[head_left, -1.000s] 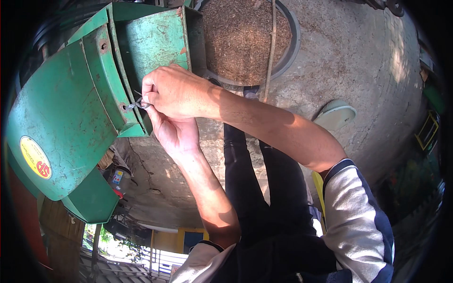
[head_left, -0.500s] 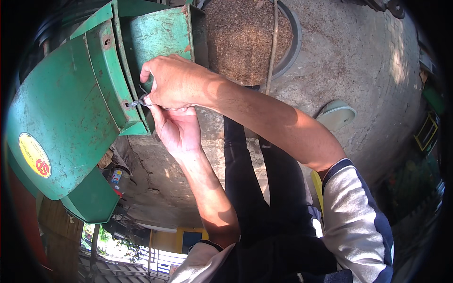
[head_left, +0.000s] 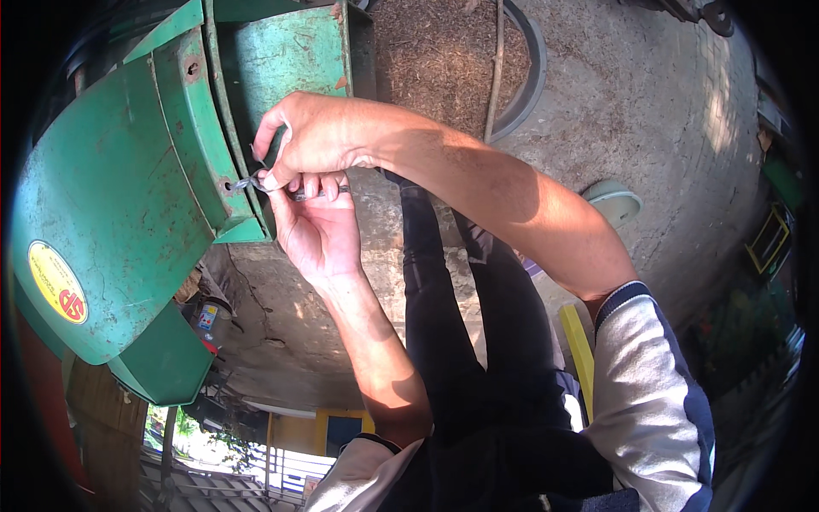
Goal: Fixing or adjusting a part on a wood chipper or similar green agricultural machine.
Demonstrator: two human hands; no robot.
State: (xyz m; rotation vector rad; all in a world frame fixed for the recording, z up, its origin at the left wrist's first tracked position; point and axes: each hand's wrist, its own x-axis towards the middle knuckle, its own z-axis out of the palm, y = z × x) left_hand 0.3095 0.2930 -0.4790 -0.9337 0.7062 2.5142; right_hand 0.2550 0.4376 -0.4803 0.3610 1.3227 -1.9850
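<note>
A dark, twisted cord-like strip [head_left: 245, 183] passes through a hole in the flange of a green metal machine housing [head_left: 111, 196]. My right hand [head_left: 320, 132] is closed on the strip just beside the flange, its thumb pressed against it and its index finger bent out. Below it, palm up, my left hand [head_left: 320, 235] has its thumb and fingers at the same strip, a length of which shows across the fingers. My right hand partly hides the left fingertips. A thin loose end sticks up near the right index finger.
Behind my hands is a green chute [head_left: 281, 60]. A round grey tub [head_left: 533, 77] of brown shredded material lies beyond, with a stick [head_left: 497, 68] across it. To the right are a pale green rounded object [head_left: 616, 200] and a yellow bar [head_left: 577, 354].
My right wrist has shifted slightly up and its fingers have curled further in, so more of the dark strip shows across my left fingers. Both hands stay beside the flange.
</note>
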